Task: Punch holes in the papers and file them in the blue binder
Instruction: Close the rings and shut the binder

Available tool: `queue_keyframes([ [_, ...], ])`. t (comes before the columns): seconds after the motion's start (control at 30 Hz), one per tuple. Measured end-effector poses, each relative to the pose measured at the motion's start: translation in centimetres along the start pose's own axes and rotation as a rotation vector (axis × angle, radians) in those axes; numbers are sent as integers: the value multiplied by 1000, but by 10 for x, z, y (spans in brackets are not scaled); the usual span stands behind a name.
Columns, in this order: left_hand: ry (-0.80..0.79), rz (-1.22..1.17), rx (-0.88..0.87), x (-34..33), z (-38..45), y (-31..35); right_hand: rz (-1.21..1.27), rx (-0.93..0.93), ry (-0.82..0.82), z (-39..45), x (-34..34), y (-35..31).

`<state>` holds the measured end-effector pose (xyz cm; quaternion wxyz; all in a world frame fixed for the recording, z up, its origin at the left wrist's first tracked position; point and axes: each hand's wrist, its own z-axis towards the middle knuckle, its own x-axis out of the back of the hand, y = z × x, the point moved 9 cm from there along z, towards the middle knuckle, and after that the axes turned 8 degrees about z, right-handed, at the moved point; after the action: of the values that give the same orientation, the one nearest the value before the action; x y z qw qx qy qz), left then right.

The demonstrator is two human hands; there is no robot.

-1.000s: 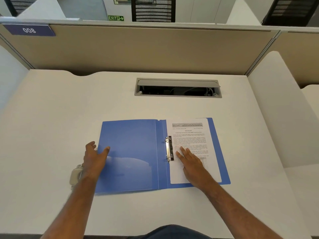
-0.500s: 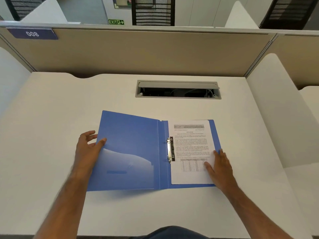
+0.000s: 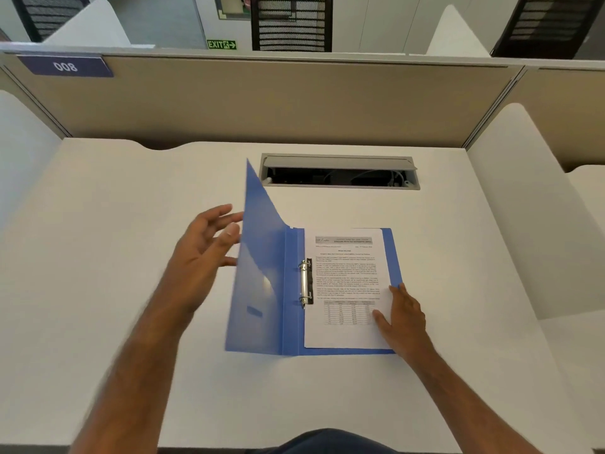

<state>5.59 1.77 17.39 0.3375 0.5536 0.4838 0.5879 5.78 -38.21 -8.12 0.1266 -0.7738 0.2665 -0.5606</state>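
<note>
Papers [image 3: 347, 286] sit on the ring clip in the blue binder [image 3: 262, 290] on the counter [image 3: 131, 224]; left hand [image 3: 203, 257], fingers spread, tips the cover up—swing it over slowly while right hand [image 3: 402, 317], fingers flat, pins the sheets.

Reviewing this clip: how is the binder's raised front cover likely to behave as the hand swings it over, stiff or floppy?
The front cover is probably thin, flexible plastic: it looks translucent, with a glossy sheen. It likely bends easily, since the left hand tips it up with open fingers alone. It should pivot at the spine fold while the right hand pins the papers.
</note>
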Motion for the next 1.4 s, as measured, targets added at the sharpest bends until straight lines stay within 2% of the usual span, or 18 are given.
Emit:
queue_keyframes([
  [0.13, -143, -40, -29, -50, -10, -2, 43, 22, -4, 1, -4, -2],
  [0.23, -284, -15, 1, -91, -19, -23, 168, 51, -5, -1, -4, -3],
  [0.33, -417, 199, -46, -123, -28, -54, 345, 36, 5, -4, 6, -6],
  [0.47, -477, 438, -73, -135, -34, -94, 624, -37, 4, 1, 19, 5],
  [0.53, -468, 511, -110, -135, -34, -109, 800, -110, 12, 4, 22, 13],
  [0.6, -360, 558, -115, -126, -30, -121, 929, -187, 28, 4, 28, 15],
  [0.67, -217, 555, -28, -114, -24, -134, 1019, -262, 26, 5, 31, 16],
  [0.73, -150, 545, 124, -109, -20, -153, 1070, -321, 4, 8, 30, 15],
  [0.83, -182, 447, 371, -114, -22, -189, 1023, -318, -32, 8, 31, 6],
  [0.9, -206, 369, 437, -121, -23, -205, 911, -255, -34, 10, 31, 3],
  [1.0, -196, 305, 413, -130, -20, -213, 685, -181, -9, 15, 26, 5],
  [1.17, -155, 305, 375, -130, -22, -209, 458, -41, 17, 7, 15, -4],
  [1.4, -142, 337, 360, -100, -25, -227, 431, -7, -24, -12, -9, -24],
])
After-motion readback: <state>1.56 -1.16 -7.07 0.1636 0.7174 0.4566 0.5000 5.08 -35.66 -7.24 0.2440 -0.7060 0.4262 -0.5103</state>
